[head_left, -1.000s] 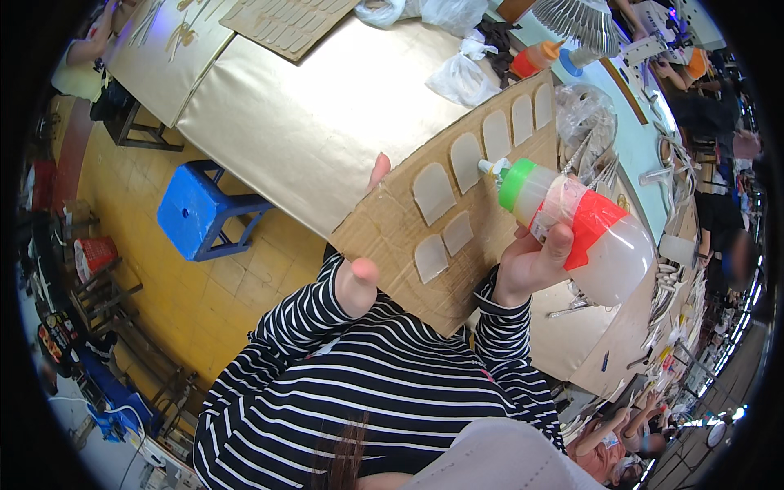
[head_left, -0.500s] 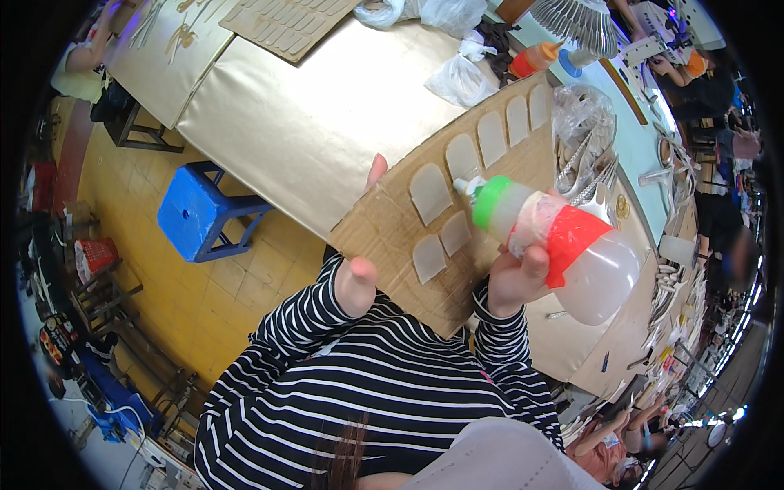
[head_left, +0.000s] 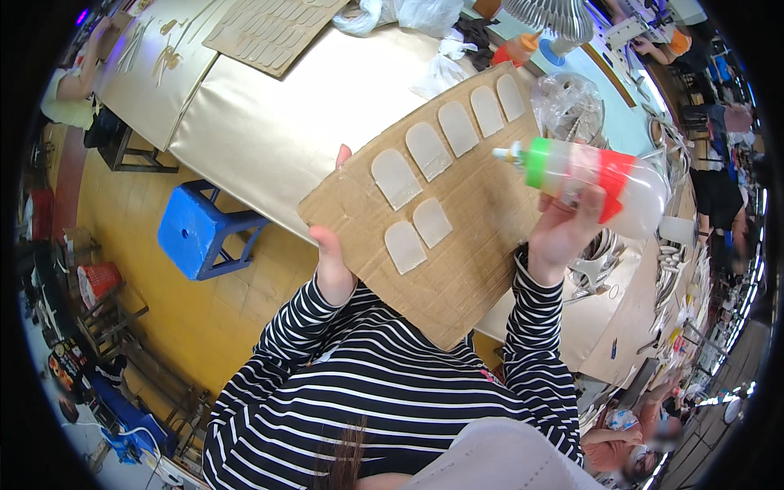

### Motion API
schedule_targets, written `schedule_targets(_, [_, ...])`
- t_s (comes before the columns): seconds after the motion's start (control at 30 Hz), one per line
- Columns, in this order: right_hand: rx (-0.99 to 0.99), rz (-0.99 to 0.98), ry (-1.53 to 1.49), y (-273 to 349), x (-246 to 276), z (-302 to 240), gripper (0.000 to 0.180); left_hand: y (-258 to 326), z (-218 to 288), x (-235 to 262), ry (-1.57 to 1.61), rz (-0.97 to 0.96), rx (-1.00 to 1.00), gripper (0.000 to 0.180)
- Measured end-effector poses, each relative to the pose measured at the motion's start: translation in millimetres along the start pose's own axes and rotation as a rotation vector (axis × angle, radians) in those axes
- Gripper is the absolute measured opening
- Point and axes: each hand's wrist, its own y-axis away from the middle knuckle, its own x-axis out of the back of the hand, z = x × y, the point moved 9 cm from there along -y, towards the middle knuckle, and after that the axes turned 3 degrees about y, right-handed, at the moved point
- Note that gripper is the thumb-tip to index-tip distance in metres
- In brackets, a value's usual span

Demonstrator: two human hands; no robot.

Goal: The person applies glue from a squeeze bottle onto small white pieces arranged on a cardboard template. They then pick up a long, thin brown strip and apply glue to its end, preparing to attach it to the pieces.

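Observation:
My left hand [head_left: 331, 265] grips the left edge of a brown cardboard sheet [head_left: 482, 220], thumb in front and a fingertip showing at the far edge. The sheet is tilted above my lap. Several pale pieces with one rounded end [head_left: 425, 151] lie on it, a row along the far side and two smaller ones nearer me. My right hand [head_left: 563, 224] is closed around a translucent squeeze bottle [head_left: 584, 167] with a green collar, a white nozzle and red tape. The bottle lies nearly level over the sheet's right side, its nozzle pointing left, apart from the pieces.
Beyond the sheet is a table with a gold cover [head_left: 269, 114]; another board of pale pieces [head_left: 273, 33] lies at its far end. A smaller red-orange bottle [head_left: 516, 51], plastic bags [head_left: 567, 102] and a metal lamp [head_left: 551, 20] stand near. A blue stool [head_left: 196, 229] is at left.
The bottle has swung up and right, away from the pieces, and is now nearly level. The cardboard has shifted left and turned more toward me, with my left hand moving along.

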Motion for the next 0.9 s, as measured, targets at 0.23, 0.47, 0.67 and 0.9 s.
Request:
schedule_targets(0.23, [0.072, -0.04, 0.038, 5.7, -7.1, 4.0, 0.056, 8.3, 1.9, -6.6, 0.009, -0.07, -0.011, 0.104])
schedule_targets(0.47, [0.091, 0.004, 0.056, 6.8, -5.4, 5.8, 0.053, 9.7, 1.3, -9.3, -0.016, -0.107, 0.015, 0.108])
schedule_targets(0.67, [0.127, 0.024, 0.134, 12.0, -6.6, 1.4, 0.048, 11.2, -1.1, -13.0, 0.004, -0.133, 0.033, 0.11])
schedule_targets(0.9, [0.101, 0.029, 0.148, 25.3, -9.9, 0.5, 0.049, 13.6, -2.7, -14.6, -0.01, -0.122, 0.066, 0.113])
